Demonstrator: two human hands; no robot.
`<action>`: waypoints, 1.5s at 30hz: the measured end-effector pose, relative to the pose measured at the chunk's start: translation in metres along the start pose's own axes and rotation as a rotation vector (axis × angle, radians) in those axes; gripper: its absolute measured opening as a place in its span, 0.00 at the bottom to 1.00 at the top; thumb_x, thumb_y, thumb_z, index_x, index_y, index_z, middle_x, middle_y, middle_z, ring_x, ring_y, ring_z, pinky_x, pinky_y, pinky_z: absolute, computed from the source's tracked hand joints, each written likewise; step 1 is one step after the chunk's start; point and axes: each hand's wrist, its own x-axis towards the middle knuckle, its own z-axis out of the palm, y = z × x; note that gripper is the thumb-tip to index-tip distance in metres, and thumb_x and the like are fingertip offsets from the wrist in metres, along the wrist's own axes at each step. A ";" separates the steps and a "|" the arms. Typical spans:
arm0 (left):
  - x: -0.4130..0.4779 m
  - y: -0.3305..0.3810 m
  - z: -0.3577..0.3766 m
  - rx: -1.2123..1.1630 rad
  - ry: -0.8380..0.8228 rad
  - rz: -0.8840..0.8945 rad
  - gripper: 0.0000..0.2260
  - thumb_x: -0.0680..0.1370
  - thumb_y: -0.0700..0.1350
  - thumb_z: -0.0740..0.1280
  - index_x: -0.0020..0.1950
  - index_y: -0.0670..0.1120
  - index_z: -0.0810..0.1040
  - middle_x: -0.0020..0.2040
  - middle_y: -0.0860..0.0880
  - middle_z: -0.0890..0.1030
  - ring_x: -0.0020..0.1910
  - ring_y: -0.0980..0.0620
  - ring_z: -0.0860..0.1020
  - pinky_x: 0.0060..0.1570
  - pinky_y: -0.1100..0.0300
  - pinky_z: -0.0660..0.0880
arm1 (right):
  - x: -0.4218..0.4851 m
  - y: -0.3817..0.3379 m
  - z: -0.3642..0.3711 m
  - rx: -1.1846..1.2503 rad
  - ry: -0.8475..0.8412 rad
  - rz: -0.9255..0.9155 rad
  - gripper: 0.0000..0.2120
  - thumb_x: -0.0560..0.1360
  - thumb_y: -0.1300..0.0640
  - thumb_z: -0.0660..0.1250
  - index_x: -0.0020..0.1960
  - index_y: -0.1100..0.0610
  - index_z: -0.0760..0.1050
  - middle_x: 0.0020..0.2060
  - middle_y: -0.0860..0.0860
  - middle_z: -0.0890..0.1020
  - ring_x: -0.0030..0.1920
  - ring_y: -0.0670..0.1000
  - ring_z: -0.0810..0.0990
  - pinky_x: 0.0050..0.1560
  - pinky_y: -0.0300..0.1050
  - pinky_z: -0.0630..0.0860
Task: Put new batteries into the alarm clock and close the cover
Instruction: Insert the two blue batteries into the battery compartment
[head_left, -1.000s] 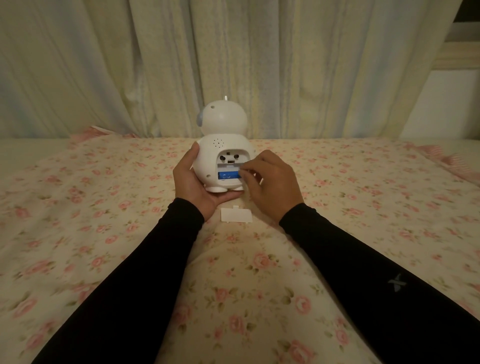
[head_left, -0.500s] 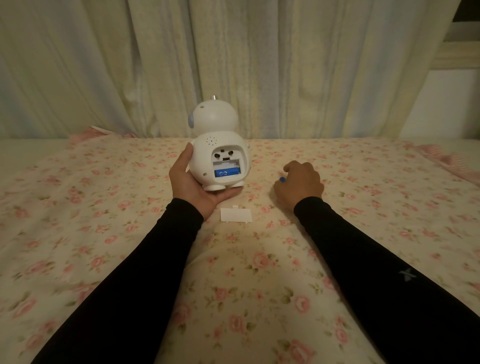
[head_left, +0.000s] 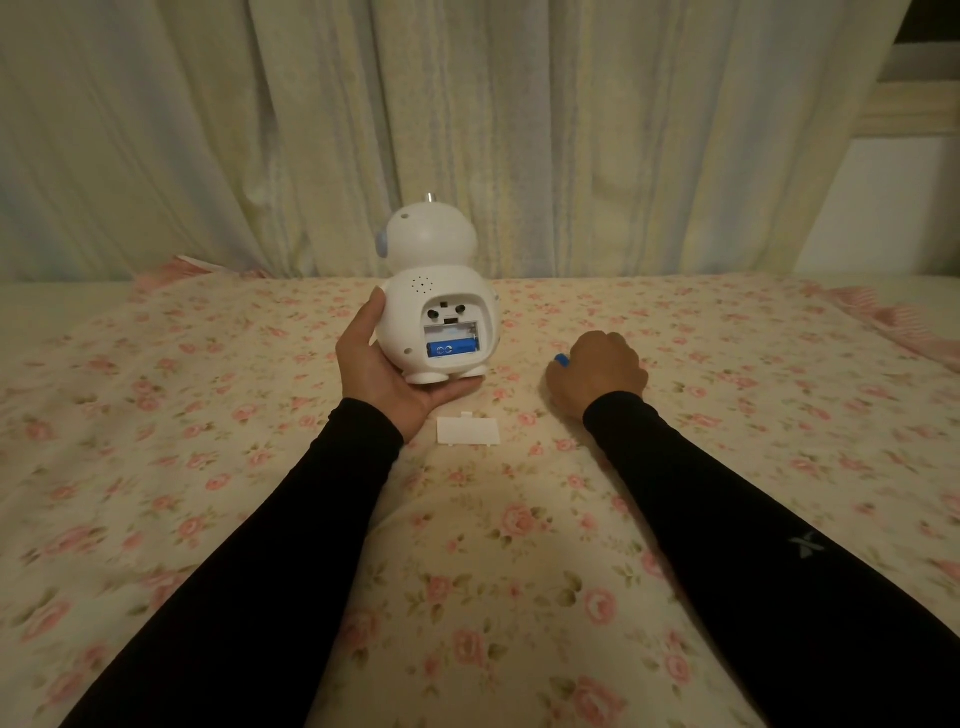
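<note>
Head view: the robot-shaped alarm clock (head_left: 436, 306) was held upright by the left hand (head_left: 379, 371); one blue battery (head_left: 451, 347) was seated, the slot above empty. The right hand (head_left: 597, 376) was closed, probably around a second battery (head_left: 560, 359). The cover (head_left: 468, 431) lay on the bedsheet (head_left: 519, 571).

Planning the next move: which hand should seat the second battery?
Right hand: closed on the second battery. The left hand grips the alarm clock, its upper slot empty.
</note>
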 end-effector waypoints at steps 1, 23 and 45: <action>0.000 0.000 0.000 0.004 -0.001 0.002 0.27 0.80 0.63 0.65 0.68 0.45 0.82 0.60 0.37 0.88 0.62 0.32 0.84 0.65 0.26 0.73 | 0.001 0.001 0.001 0.002 0.003 0.004 0.19 0.77 0.52 0.64 0.32 0.53 0.61 0.46 0.56 0.74 0.48 0.59 0.76 0.49 0.51 0.71; -0.001 0.000 0.002 0.005 0.027 -0.004 0.28 0.80 0.63 0.65 0.71 0.45 0.80 0.62 0.38 0.87 0.63 0.32 0.83 0.60 0.27 0.76 | -0.013 -0.013 -0.003 0.457 0.276 -0.359 0.06 0.80 0.58 0.66 0.56 0.54 0.78 0.51 0.50 0.80 0.53 0.53 0.77 0.57 0.51 0.77; 0.000 0.001 0.003 0.027 0.014 -0.002 0.30 0.80 0.64 0.65 0.73 0.45 0.79 0.64 0.38 0.86 0.59 0.34 0.86 0.59 0.30 0.79 | -0.040 -0.032 -0.010 0.695 0.414 -0.784 0.09 0.74 0.66 0.70 0.54 0.63 0.78 0.47 0.54 0.82 0.47 0.51 0.83 0.49 0.46 0.83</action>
